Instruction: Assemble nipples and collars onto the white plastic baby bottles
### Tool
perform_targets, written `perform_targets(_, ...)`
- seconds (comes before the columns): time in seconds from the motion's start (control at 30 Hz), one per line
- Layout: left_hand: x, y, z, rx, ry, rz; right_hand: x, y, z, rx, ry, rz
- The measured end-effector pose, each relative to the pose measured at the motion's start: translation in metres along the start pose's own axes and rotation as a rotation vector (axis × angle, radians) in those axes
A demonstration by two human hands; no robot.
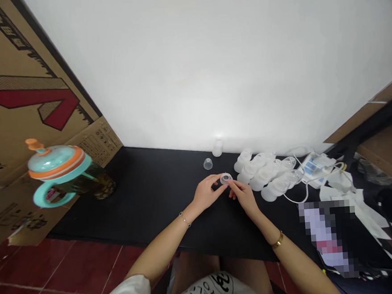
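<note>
Over the black table, my left hand (208, 192) and my right hand (244, 197) meet at a small translucent ring-shaped cap (225, 179). Fingertips of both hands pinch it from either side, and its round opening faces up toward me. Just beyond, a clear dome-shaped cover (208, 164) rests on the tabletop. A small white bottle (218, 148) stands farther back, close to the wall. To the right of my right hand is a cluster of several white bottles (257, 178), some of them with clear covers on top.
A large drinking jug (63, 174) with a turquoise handle and orange spout stands at left before a cardboard box (14, 101). White cables (306, 193), papers (345, 190) and a pixelated dark device (343, 235) lie at right. A white wall (191, 75) bounds the table's back.
</note>
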State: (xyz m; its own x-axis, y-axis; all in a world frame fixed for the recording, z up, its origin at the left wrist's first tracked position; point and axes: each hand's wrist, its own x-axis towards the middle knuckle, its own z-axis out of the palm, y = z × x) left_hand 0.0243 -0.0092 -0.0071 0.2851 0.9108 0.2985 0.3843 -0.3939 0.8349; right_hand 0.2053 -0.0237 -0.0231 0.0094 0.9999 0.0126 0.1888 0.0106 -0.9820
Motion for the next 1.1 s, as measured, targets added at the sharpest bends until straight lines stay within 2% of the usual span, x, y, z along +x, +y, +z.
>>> perform_targets(0.23,0.000,-0.006,-0.001,0.093,0.032,0.076,-0.001,-0.005,0.003,0.111,-0.052,0.011)
perform_targets(0.43,0.000,-0.012,-0.001,0.197,0.018,0.127,-0.001,-0.002,0.006,0.138,-0.012,0.001)
perform_targets(0.53,0.004,-0.014,-0.007,0.146,0.047,0.078,-0.001,-0.005,0.004,0.146,0.026,-0.006)
perform_targets(0.6,0.010,-0.017,-0.012,0.107,0.120,0.016,-0.001,-0.007,0.001,0.167,0.055,-0.016)
perform_targets(0.67,0.019,-0.021,-0.015,0.097,0.191,-0.011,0.001,-0.008,-0.002,0.204,0.082,-0.026)
perform_targets(0.83,0.054,-0.029,-0.016,0.198,0.245,0.009,0.005,-0.005,-0.005,0.250,0.058,-0.037)
perform_targets(0.93,0.084,-0.030,-0.011,0.317,0.314,-0.071,0.004,-0.004,-0.003,0.258,0.023,-0.036)
perform_targets(1.1,0.127,-0.029,0.004,0.509,0.304,-0.221,0.004,-0.006,-0.002,0.262,-0.001,-0.015)
